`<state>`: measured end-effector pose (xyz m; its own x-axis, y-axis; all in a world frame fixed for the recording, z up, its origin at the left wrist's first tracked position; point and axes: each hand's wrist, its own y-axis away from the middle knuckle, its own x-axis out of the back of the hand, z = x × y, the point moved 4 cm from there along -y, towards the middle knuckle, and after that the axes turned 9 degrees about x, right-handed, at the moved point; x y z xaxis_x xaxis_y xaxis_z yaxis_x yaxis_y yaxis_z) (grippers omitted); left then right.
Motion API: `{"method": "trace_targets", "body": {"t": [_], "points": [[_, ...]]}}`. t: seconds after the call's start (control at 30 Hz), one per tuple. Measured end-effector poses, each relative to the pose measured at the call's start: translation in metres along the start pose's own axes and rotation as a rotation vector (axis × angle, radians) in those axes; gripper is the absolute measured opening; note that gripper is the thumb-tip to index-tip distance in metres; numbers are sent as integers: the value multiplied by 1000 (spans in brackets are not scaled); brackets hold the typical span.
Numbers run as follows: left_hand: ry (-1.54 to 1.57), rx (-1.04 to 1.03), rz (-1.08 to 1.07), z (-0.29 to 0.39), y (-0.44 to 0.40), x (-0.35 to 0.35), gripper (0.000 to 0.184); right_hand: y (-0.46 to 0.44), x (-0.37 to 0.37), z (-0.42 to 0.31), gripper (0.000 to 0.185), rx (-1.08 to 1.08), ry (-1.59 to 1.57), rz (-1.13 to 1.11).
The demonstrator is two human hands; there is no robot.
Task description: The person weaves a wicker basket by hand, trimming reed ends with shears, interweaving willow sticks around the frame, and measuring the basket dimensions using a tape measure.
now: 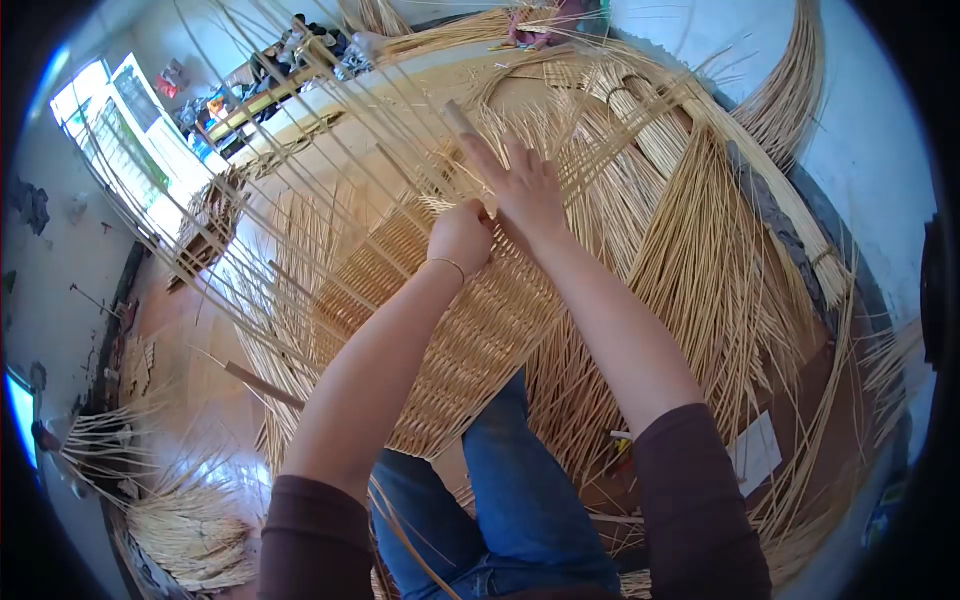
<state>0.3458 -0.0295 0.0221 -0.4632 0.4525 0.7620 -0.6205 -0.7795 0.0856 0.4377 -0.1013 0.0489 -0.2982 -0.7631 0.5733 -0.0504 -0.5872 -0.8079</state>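
Note:
A partly woven wicker basket (480,340) of pale rods leans over my knees, with long upright stakes (330,165) fanning out from its upper edge. My left hand (462,238) is closed at that edge, its fingers curled around the weave; what lies inside the fist is hidden. Just right of it, my right hand (527,192) rests against the stakes with its fingers stretched out and apart. A thick stick (458,118) stands near its fingertips. Another thick stick (262,384) juts from the basket's left side.
Large bundles of loose rods (700,240) spread on the floor at the right. A smaller rod bundle (190,535) lies at lower left. White paper (756,452) is near my right sleeve. A cluttered bench (250,108) stands by the bright doorway (130,140).

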Motion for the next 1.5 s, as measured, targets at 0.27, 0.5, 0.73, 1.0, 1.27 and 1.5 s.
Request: {"method": "trace_targets", "body": {"t": [0.27, 0.5, 0.73, 1.0, 1.27, 1.5], "points": [[407, -81, 132, -57, 162, 91, 20, 62, 53, -34, 43, -51, -336, -111], [399, -168, 542, -156, 280, 121, 16, 132, 116, -205, 36, 252, -1001, -134], [-68, -457, 183, -175, 302, 82, 6, 146, 128, -226, 30, -82, -1103, -52], [5, -28, 496, -174, 276, 55, 16, 191, 128, -225, 29, -602, -1279, -235], [47, -289, 701, -185, 284, 23, 15, 197, 138, -222, 38, -276, -1281, 49], [246, -228, 646, -185, 280, 14, 23, 125, 171, -242, 16, 87, -815, -155]]}}
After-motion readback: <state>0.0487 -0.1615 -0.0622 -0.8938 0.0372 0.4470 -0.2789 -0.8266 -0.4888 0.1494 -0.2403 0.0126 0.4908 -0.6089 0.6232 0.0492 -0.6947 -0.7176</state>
